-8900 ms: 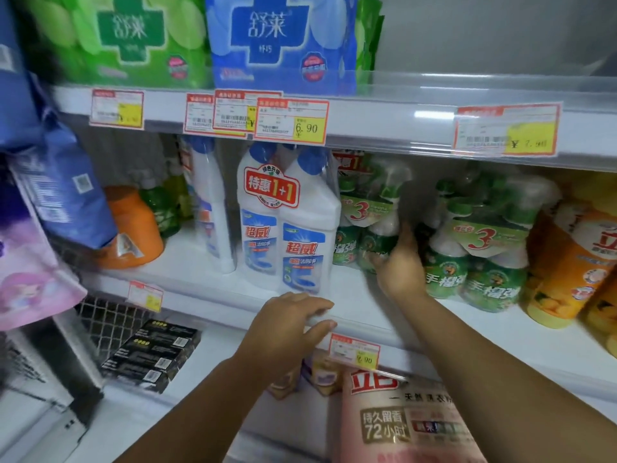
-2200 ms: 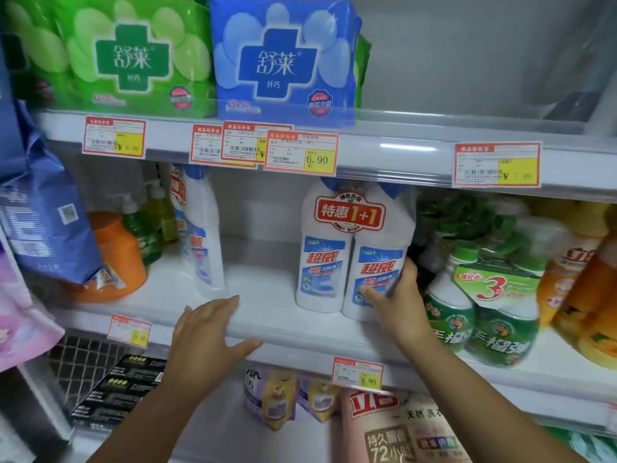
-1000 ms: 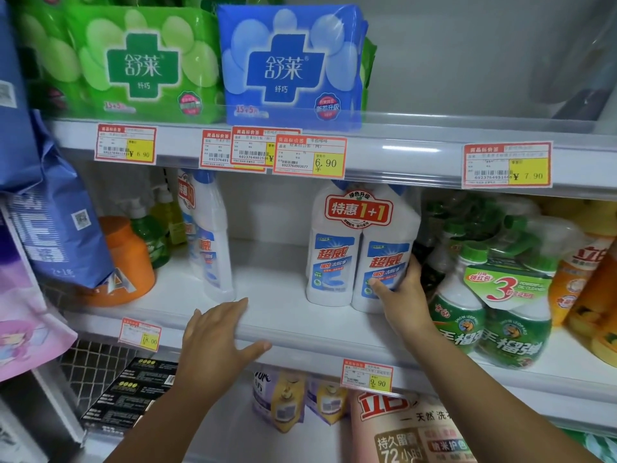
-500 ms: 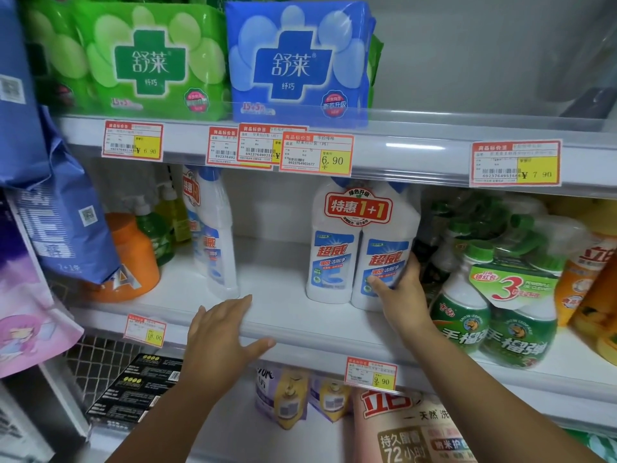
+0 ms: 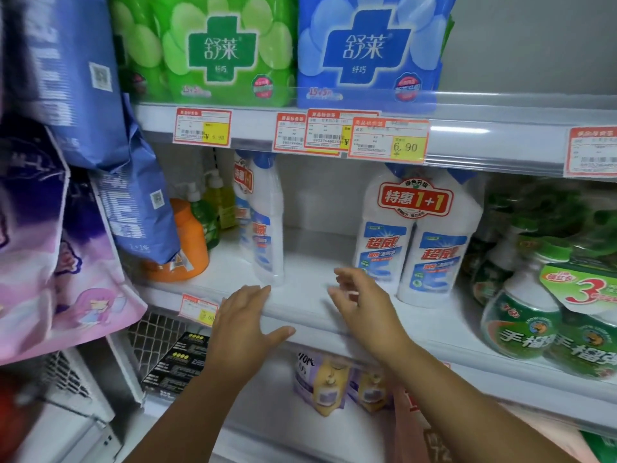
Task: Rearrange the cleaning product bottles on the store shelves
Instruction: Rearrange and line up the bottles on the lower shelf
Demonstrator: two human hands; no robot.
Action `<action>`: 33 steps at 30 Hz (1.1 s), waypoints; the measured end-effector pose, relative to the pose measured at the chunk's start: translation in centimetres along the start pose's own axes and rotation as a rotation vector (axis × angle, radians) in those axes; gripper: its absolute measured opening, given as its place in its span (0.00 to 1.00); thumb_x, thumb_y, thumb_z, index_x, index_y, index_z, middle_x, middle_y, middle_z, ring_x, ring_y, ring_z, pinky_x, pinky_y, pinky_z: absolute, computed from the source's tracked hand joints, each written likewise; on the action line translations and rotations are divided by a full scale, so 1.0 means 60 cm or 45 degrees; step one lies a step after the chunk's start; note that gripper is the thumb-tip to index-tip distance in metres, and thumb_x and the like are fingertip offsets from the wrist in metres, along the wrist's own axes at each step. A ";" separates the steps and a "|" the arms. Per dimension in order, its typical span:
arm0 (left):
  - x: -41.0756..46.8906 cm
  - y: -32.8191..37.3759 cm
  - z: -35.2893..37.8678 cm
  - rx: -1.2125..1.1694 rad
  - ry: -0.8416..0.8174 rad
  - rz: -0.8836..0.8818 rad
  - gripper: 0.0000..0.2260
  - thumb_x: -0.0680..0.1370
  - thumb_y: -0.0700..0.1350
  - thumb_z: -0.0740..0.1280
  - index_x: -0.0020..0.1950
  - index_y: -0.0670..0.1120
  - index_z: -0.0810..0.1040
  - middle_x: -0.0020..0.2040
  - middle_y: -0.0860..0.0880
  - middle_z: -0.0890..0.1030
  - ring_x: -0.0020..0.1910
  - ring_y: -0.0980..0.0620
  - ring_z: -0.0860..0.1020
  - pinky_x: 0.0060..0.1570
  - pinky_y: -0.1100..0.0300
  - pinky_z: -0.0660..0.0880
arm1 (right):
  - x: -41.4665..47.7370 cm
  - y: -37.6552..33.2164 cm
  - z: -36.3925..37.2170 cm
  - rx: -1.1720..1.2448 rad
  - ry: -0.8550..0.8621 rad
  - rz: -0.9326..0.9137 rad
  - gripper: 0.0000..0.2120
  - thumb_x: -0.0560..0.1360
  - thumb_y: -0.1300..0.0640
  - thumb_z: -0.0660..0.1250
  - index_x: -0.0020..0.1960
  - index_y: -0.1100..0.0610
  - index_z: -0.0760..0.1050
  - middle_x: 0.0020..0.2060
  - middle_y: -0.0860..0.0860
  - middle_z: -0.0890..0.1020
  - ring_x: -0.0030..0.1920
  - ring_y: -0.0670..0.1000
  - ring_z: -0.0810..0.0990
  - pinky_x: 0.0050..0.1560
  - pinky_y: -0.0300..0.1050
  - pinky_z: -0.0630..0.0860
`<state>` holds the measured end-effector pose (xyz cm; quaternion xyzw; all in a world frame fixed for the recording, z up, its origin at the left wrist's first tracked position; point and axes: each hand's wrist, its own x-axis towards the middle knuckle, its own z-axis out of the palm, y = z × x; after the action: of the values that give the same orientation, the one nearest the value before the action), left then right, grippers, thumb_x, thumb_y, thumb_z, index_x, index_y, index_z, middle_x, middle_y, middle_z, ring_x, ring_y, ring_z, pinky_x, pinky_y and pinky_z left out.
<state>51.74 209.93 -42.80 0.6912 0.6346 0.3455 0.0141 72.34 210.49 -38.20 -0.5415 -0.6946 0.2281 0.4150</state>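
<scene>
White store shelf [image 5: 314, 255]: upright white twin-pack cleaner bottles [image 5: 417, 242] just right of right hand [image 5: 364, 309], fingers apart, empty; left hand [image 5: 247, 325] flat.

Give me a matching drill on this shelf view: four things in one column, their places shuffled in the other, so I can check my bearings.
Things:
1. 1+1 twin pack
2. orange jug
3. blue pack
4. left hand

Places:
A. top shelf
B. far left of middle shelf
C. front edge of middle shelf
D. beside the green spray bottles

Pairs: 1-D, 2-B, 3-A, 4-C.
</scene>
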 end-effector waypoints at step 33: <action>-0.028 0.096 0.017 -0.042 -0.229 0.100 0.40 0.71 0.65 0.64 0.76 0.49 0.52 0.76 0.50 0.57 0.75 0.53 0.52 0.72 0.56 0.41 | -0.062 0.035 -0.189 0.160 -0.173 0.215 0.15 0.75 0.61 0.68 0.60 0.51 0.73 0.54 0.44 0.82 0.55 0.44 0.80 0.62 0.52 0.74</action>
<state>57.34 207.77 -41.73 0.7434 0.5974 0.2928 0.0689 83.08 206.11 -34.79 -0.5543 -0.6574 0.3414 0.3795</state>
